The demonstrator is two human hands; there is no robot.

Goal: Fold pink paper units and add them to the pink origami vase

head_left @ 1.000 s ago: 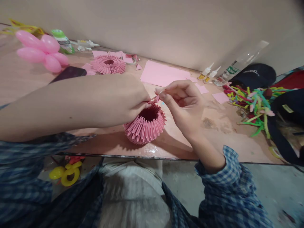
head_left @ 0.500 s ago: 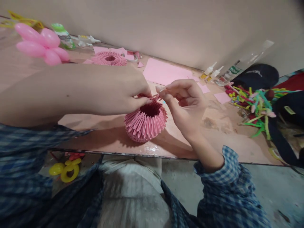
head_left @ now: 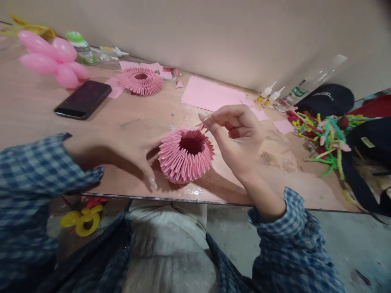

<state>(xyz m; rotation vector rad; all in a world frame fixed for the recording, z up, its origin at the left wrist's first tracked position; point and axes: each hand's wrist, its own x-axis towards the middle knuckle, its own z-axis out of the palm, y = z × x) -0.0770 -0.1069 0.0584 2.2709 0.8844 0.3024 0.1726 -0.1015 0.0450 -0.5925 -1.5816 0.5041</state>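
A round pink vase of folded paper pieces (head_left: 186,165), its dark opening facing up, stands near the table's front edge. My left hand (head_left: 132,148) is open at the vase's left side, thumb spread in front and fingers reaching behind it. Whether its fingertips touch the paper I cannot tell. At the far right of the rim my right hand (head_left: 240,140) pinches a small folded pink paper piece (head_left: 202,127) between thumb and index finger. Part of that piece is hidden by the fingers.
Behind the vase lie pink paper sheets (head_left: 210,93) and a second pleated ring (head_left: 140,83). A black phone (head_left: 83,99) and pink balloons (head_left: 55,57) are at left. Glue bottles (head_left: 270,95), a clear bottle (head_left: 308,87), and colourful pipe cleaners (head_left: 330,138) sit at right.
My left hand has drawn back from the vase's rim to its left side and opened, uncovering the phone. My right hand keeps its pinch at nearly the same place.
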